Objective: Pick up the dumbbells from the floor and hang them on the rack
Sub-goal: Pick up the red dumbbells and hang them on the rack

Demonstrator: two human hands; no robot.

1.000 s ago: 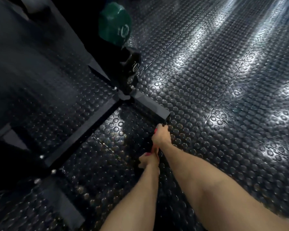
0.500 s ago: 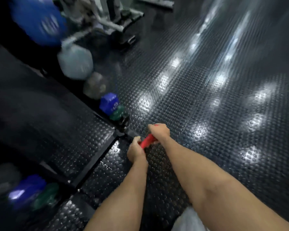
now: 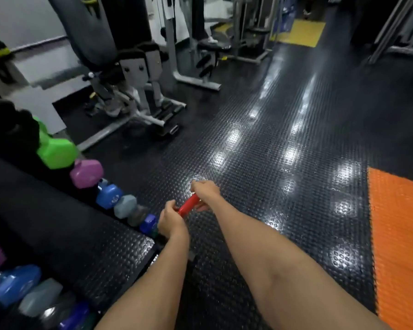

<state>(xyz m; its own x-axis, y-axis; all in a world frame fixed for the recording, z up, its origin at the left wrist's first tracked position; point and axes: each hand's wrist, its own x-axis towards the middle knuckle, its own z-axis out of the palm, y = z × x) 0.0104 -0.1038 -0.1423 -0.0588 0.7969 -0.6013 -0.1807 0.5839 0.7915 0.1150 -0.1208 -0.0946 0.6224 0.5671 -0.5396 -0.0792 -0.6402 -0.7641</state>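
A small red dumbbell [image 3: 188,206] is held up above the floor between both hands. My left hand [image 3: 169,220] is closed on its near end and my right hand [image 3: 204,194] on its far end, so only the red bar shows. To the left stands the dark rack [image 3: 57,225], tilted in view. One row of dumbbells hangs along its edge: green [image 3: 54,148], purple [image 3: 86,173], blue [image 3: 108,196], grey [image 3: 125,206] and dark blue [image 3: 148,223]. A second row of blue and grey dumbbells [image 3: 17,285] shows at the lower left.
Black studded rubber floor [image 3: 272,163] stretches ahead and to the right. An orange mat [image 3: 399,234] lies at the right edge. Grey gym machines [image 3: 134,75] stand behind the rack, more equipment farther back, and a yellow floor patch [image 3: 301,32] lies in the distance.
The view has tilted up from the floor to the rack and gym. Both hands have lifted the red dumbbell off the floor and turned it level beside the rack.
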